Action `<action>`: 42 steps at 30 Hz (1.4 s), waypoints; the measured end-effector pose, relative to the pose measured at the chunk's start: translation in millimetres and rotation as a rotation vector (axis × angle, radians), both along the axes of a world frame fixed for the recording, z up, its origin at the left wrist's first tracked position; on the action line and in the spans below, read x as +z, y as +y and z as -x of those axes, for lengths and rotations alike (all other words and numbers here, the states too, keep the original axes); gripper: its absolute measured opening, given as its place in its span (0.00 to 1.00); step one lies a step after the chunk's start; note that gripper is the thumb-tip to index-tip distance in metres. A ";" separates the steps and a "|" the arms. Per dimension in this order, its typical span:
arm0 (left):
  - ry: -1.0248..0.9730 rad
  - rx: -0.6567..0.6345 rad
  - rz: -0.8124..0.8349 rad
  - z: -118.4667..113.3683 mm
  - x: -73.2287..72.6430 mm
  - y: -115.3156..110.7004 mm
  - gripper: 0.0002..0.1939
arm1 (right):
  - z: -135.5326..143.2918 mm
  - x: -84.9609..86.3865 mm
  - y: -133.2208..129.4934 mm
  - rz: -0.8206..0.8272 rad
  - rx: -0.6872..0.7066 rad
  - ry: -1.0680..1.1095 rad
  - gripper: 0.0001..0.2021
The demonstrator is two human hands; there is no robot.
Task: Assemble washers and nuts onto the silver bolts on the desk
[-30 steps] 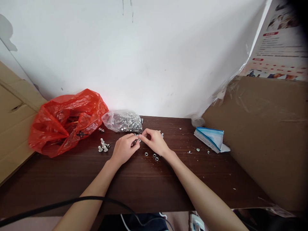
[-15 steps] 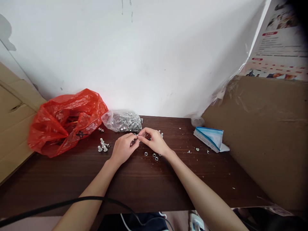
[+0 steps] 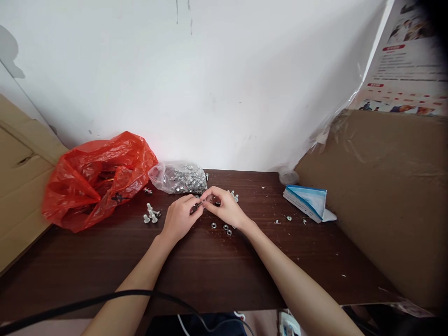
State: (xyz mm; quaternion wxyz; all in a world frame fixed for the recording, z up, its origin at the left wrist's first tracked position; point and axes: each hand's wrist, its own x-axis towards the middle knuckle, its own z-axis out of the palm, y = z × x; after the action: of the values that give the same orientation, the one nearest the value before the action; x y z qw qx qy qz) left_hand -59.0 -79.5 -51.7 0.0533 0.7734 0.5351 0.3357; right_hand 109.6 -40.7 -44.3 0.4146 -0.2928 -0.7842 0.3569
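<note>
My left hand (image 3: 179, 214) and my right hand (image 3: 227, 205) meet fingertip to fingertip above the table. Pinched in the left fingers is a small metal bolt (image 3: 198, 205), partly hidden. The right thumb and forefinger close at its other end; whether they grip the bolt or a nut on it is hidden. Several loose hex nuts (image 3: 226, 227) lie just in front of my right hand. More bolts (image 3: 235, 198) show behind that hand. To the left of my left hand lies a small group of bolts (image 3: 153, 217).
A clear bag full of small metal hardware (image 3: 185, 179) lies behind my hands, beside a red plastic bag (image 3: 101, 182). A blue and white packet (image 3: 306, 203) rests at the right. Cardboard (image 3: 392, 196) stands along both sides, and a black cable (image 3: 133, 293) crosses in front.
The bolt between my fingertips shows more clearly now, with the right fingertips slightly shifted. Both hands stay in nearly the same place.
</note>
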 end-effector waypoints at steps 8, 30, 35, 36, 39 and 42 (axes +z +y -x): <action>-0.008 -0.024 -0.057 1.7 -3.4 2.3 0.07 | -0.1 3.8 -1.2 -0.016 -0.045 -0.049 0.04; -0.180 -0.025 -0.042 0.3 -2.4 -1.3 0.09 | -6.4 7.8 -1.9 -0.274 -0.037 -0.222 0.09; -0.274 -0.033 -0.042 -0.7 -2.4 1.4 0.09 | -3.8 12.0 -2.8 -0.349 -0.073 -0.261 0.10; -0.295 -0.036 -0.029 -0.8 -2.2 1.7 0.09 | -2.3 12.1 -2.8 -0.354 -0.072 -0.255 0.10; -0.378 -0.037 -0.015 -0.3 -1.9 1.7 0.09 | 2.7 10.9 -2.8 -0.369 -0.082 -0.210 0.11; -0.443 -0.043 -0.016 1.5 -2.9 1.1 0.09 | 7.1 8.2 -3.2 -0.370 -0.094 -0.175 0.11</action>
State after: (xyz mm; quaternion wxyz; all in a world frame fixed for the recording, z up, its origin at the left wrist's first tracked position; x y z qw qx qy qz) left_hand -60.6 -78.4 -54.6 0.1703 0.6924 0.4911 0.5003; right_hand 102.5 -43.9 -36.2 0.4078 -0.2778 -0.8549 0.1605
